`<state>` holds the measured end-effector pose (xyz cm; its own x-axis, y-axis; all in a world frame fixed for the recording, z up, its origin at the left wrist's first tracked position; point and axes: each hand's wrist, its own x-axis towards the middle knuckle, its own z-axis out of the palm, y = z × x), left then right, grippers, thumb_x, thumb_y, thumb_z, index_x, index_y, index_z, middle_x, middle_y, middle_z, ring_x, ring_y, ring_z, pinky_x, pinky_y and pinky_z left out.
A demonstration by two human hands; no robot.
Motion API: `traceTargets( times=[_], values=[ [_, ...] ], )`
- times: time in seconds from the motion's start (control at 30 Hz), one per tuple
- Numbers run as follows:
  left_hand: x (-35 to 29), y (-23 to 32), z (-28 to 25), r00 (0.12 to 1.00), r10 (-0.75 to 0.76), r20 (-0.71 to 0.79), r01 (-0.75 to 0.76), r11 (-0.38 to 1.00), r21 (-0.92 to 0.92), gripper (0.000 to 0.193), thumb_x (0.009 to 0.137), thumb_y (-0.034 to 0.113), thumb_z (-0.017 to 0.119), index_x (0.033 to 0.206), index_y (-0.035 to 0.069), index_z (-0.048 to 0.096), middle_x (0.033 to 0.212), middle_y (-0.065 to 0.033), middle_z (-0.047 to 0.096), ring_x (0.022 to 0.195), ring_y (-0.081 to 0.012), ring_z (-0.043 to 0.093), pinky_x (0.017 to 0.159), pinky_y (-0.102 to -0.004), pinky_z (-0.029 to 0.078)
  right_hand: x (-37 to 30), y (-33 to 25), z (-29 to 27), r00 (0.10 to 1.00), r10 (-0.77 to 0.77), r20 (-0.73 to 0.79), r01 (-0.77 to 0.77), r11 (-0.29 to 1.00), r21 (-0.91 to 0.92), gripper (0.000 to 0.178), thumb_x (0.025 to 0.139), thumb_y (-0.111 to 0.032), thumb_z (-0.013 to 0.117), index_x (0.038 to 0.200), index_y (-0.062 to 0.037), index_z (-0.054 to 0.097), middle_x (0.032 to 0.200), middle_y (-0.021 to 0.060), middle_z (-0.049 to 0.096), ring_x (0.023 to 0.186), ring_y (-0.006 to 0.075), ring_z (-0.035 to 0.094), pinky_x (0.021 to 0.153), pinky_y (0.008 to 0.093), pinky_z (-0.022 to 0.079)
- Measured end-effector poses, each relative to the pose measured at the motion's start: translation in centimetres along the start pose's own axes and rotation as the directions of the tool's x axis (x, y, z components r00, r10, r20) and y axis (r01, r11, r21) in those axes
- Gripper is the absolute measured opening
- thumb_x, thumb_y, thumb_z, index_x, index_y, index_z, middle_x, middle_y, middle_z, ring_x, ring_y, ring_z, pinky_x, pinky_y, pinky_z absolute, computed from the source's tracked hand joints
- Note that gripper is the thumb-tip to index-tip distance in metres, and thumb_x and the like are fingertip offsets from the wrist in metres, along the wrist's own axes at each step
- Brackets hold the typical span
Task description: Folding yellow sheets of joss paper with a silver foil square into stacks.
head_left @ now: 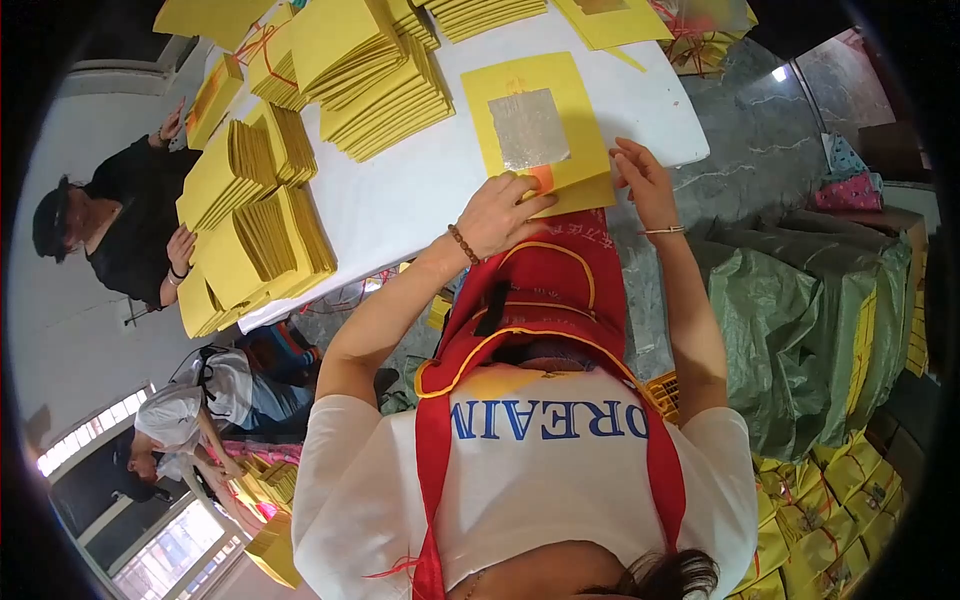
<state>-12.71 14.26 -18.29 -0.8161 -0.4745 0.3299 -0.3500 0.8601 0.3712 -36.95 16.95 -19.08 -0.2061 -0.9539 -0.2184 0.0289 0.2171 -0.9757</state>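
Observation:
A yellow paper sheet with a silvery square patch lies on the white table in front of me. Its near edge is folded up, and an orange mark shows beside the fold. My left hand, a beaded bracelet at its wrist, has bent fingers pressed together on that near edge at the left; the thumb is partly hidden. At the sheet's right corner is my right hand, its fingers loosely curved and apart, holding nothing that I can see. Whether its fingertips touch the paper I cannot tell.
Stacks of folded yellow paper cover the left of the white table. A person in black stands at its left side; another person works lower left. Green sacks and yellow bundles stand at my right.

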Motion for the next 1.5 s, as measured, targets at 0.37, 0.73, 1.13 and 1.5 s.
traceTargets(
  times=[0.37,0.73,1.13,1.5],
  values=[
    [0.1,-0.7,-0.5,0.997,-0.017,0.07,0.026,0.993,-0.119,0.039,0.073,0.012,0.064,0.111,0.009,0.055,0.101,-0.01,0.05,0.087,-0.0271,0.05,0.075,-0.0351,0.045,-0.3,0.2,0.2,0.999,-0.012,0.034,0.014,0.998,-0.061,0.031,0.088,-0.024,0.053,0.116,-0.0094,0.056,0.097,-0.0035,0.062,0.066,0.0027,0.049,0.052,0.0177,0.034],
    [-0.4,-1.0,0.1,0.993,-0.116,0.01,0.116,0.987,-0.108,0.03,0.076,0.004,0.055,0.105,0.009,0.056,0.099,-0.0114,0.053,0.085,-0.0272,0.053,0.073,-0.0347,0.047,-0.3,0.0,0.0,0.998,0.031,0.062,-0.027,0.998,-0.061,0.033,0.091,-0.029,0.048,0.117,-0.0101,0.055,0.093,0.0,0.063,0.063,0.0017,0.048,0.05,0.0169,0.033],
    [-0.1,-0.1,-0.2,0.998,0.05,0.022,-0.053,0.993,0.109,0.038,0.072,0.003,0.056,0.109,0.01,0.057,0.103,-0.0096,0.051,0.083,-0.0242,0.05,0.074,-0.0314,0.046,-0.7,-0.6,0.8,0.991,0.044,0.124,-0.04,0.999,-0.029,0.034,0.092,-0.027,0.046,0.122,-0.0119,0.049,0.089,-0.0002,0.064,0.063,0.0021,0.05,0.052,0.0166,0.034],
    [-0.1,0.0,-0.3,0.998,-0.055,0.035,0.056,0.997,-0.051,0.042,0.075,0.012,0.062,0.115,0.007,0.053,0.109,-0.0118,0.049,0.088,-0.027,0.048,0.078,-0.0339,0.045,-0.5,-1.0,1.3,0.989,0.073,0.125,-0.076,0.997,0.017,0.036,0.09,-0.025,0.05,0.123,-0.0103,0.047,0.091,0.0041,0.064,0.065,0.0071,0.052,0.062,0.0211,0.043]
  ],
)
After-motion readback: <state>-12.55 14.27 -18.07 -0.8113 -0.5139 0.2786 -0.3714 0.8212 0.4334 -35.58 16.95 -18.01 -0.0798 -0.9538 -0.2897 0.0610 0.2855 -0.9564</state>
